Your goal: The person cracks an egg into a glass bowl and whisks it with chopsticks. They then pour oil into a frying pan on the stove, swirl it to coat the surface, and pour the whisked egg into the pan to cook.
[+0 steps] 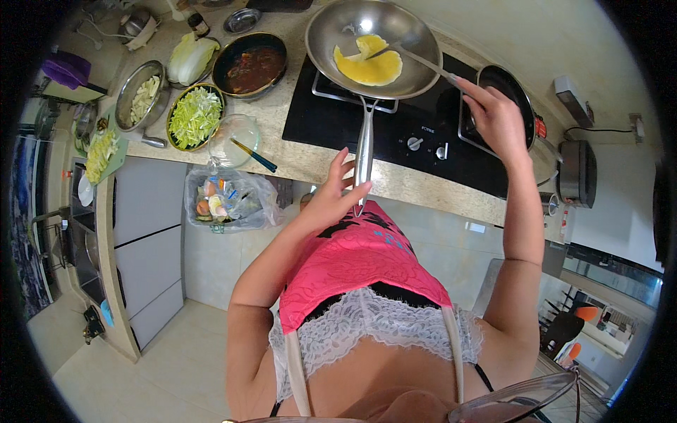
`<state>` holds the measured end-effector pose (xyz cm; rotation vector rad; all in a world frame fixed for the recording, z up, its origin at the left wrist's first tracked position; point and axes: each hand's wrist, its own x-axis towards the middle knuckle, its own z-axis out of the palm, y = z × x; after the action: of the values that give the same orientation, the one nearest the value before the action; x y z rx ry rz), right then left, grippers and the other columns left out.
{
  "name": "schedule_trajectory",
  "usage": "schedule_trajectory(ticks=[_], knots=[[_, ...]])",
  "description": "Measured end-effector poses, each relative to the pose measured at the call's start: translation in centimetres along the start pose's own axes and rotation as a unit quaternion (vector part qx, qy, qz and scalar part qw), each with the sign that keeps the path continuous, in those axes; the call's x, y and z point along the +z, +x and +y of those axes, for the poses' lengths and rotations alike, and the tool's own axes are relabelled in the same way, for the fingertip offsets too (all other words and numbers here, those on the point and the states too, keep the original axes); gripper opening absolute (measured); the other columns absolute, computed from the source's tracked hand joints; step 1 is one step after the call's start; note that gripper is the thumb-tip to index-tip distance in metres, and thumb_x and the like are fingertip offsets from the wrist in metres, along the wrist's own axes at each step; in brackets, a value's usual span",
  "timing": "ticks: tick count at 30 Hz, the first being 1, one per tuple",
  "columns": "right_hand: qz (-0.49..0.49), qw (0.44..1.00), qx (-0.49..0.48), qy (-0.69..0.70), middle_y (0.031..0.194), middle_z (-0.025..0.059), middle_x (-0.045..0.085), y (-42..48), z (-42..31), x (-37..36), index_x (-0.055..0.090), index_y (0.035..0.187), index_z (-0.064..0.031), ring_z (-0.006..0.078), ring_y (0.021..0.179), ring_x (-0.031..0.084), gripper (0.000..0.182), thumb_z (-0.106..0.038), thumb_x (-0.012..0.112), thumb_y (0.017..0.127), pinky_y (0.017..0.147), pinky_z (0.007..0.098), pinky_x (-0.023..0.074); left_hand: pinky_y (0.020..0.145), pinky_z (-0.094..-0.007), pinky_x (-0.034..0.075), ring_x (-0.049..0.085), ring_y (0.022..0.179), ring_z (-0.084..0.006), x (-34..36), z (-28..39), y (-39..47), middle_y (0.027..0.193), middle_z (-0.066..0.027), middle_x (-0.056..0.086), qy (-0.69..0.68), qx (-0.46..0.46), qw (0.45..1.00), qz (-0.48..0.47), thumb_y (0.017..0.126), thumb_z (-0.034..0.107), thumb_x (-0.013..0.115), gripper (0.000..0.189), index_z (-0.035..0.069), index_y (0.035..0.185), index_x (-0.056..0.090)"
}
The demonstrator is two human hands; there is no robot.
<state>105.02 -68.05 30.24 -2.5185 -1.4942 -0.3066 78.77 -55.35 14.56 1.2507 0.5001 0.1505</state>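
Note:
A stainless steel wok point(412, 74) sits on the left burner of a black gas hob point(391, 127). In it lies a thin yellow egg sheet point(365, 69), with one part folded or torn at its upper edge. My right hand point(497, 121) grips the handle of a metal spatula point(428, 64), whose blade is at the egg. Beside the long wok handle point(365, 143), my left hand point(338, 190) has its fingers apart. Its thumb crosses in front of the handle near the end, while the fingertips stay to the left, not wrapped around it.
A dark pan point(502, 84) occupies the right burner. Left of the hob stand a pan of reddish-brown sauce point(251, 66), a bowl of chopped greens point(195, 116), a glass bowl point(227, 135) with chopsticks point(256, 156), and a cabbage point(193, 58). A rubbish bag point(264, 211) hangs below the counter edge.

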Motion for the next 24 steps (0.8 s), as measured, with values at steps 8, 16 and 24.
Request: schedule_trajectory(ticks=[8,16,24], knots=[[-0.054,0.998,0.022,-0.007,0.069,0.0114,0.055,-2.8,0.6,-3.6,0.066,0.116,-0.017,0.0253,0.056,0.05,0.032,-0.009,0.064,0.084,0.056,0.0359,0.0432,0.038,-0.0214,0.032,0.044,0.051,-0.0073,2.1,1.6,2.1,0.089,-0.003,0.052,-0.195,-0.134,0.971,-0.018,0.093,0.024,0.056,0.041,0.013,0.125,0.033],[0.004,0.999,0.017,0.035,0.071,0.0138,0.059,-2.2,-1.1,1.4,0.066,0.112,-0.0173,0.0323,0.064,0.061,0.028,-0.017,0.062,0.085,0.059,0.0424,0.0492,0.036,-0.0182,0.025,0.036,0.047,-0.004,-3.7,3.1,2.5,0.084,-0.0003,0.049,-0.094,-0.14,0.985,-0.023,0.094,0.022,0.054,0.037,0.013,0.128,0.04],[0.069,0.996,0.028,0.044,0.069,0.0153,0.06,-0.2,-1.9,4.0,0.065,0.115,-0.018,0.0317,0.063,0.061,0.029,-0.017,0.061,0.086,0.058,0.0406,0.0499,0.037,-0.0198,0.027,0.039,0.05,-0.0046,-4.7,3.7,2.7,0.09,-0.0023,0.052,-0.069,-0.132,0.988,-0.038,0.094,0.025,0.055,0.032,0.008,0.116,0.039]])
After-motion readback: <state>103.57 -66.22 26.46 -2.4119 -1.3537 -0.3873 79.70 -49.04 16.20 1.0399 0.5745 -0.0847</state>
